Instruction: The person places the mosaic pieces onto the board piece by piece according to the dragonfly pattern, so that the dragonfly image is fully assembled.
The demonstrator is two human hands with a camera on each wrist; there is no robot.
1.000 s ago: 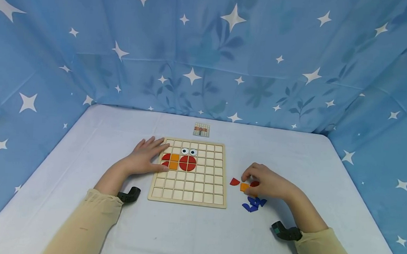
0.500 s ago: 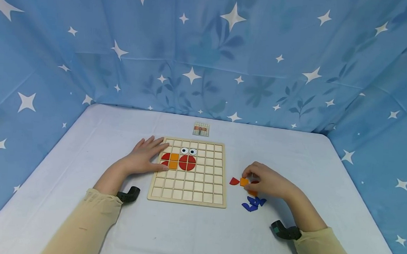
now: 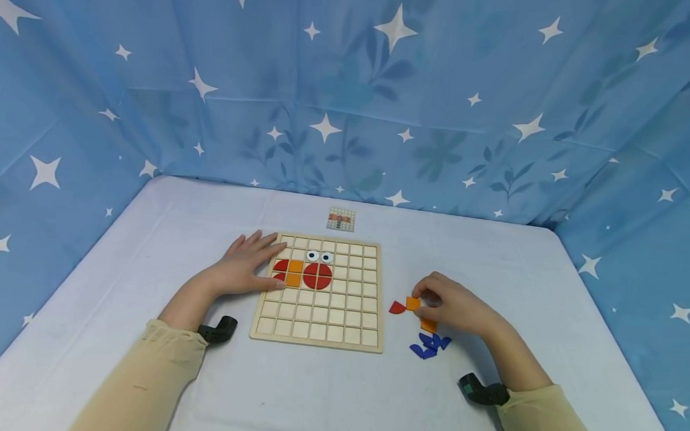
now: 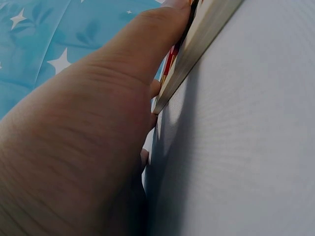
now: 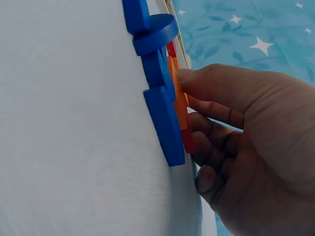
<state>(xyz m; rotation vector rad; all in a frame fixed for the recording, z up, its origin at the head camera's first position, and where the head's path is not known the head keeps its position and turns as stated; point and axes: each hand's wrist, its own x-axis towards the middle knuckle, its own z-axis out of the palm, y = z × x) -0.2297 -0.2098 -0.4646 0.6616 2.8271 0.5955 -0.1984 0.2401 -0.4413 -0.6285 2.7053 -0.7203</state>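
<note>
My left hand [image 3: 242,268] rests on the left side of a wooden grid board [image 3: 326,318], fingers spread over its edge and thumb along it. Lying in the grid are red quarter-circle tiles [image 3: 312,269], orange square tiles [image 3: 294,280] and two eye tiles [image 3: 313,256]; the hand partly covers the leftmost red ones. To the right of the board, my right hand [image 3: 455,307] pinches an orange square tile [image 3: 413,303] between thumb and index finger, low at the table. Just left of that tile lies a loose red quarter-circle tile [image 3: 396,307].
Beneath the right hand lies more orange [image 3: 429,325], with a pile of several blue pieces [image 3: 430,346] nearer me. The right wrist view shows red [image 5: 188,142] beside the blue pieces [image 5: 162,125]. A small pattern card [image 3: 341,220] lies behind the board. Starred blue curtains surround the white table.
My right hand has slid slightly away from me, and the orange square tile has shifted with it, up beside the red quarter-circle tile. My left hand stays put on the board.
</note>
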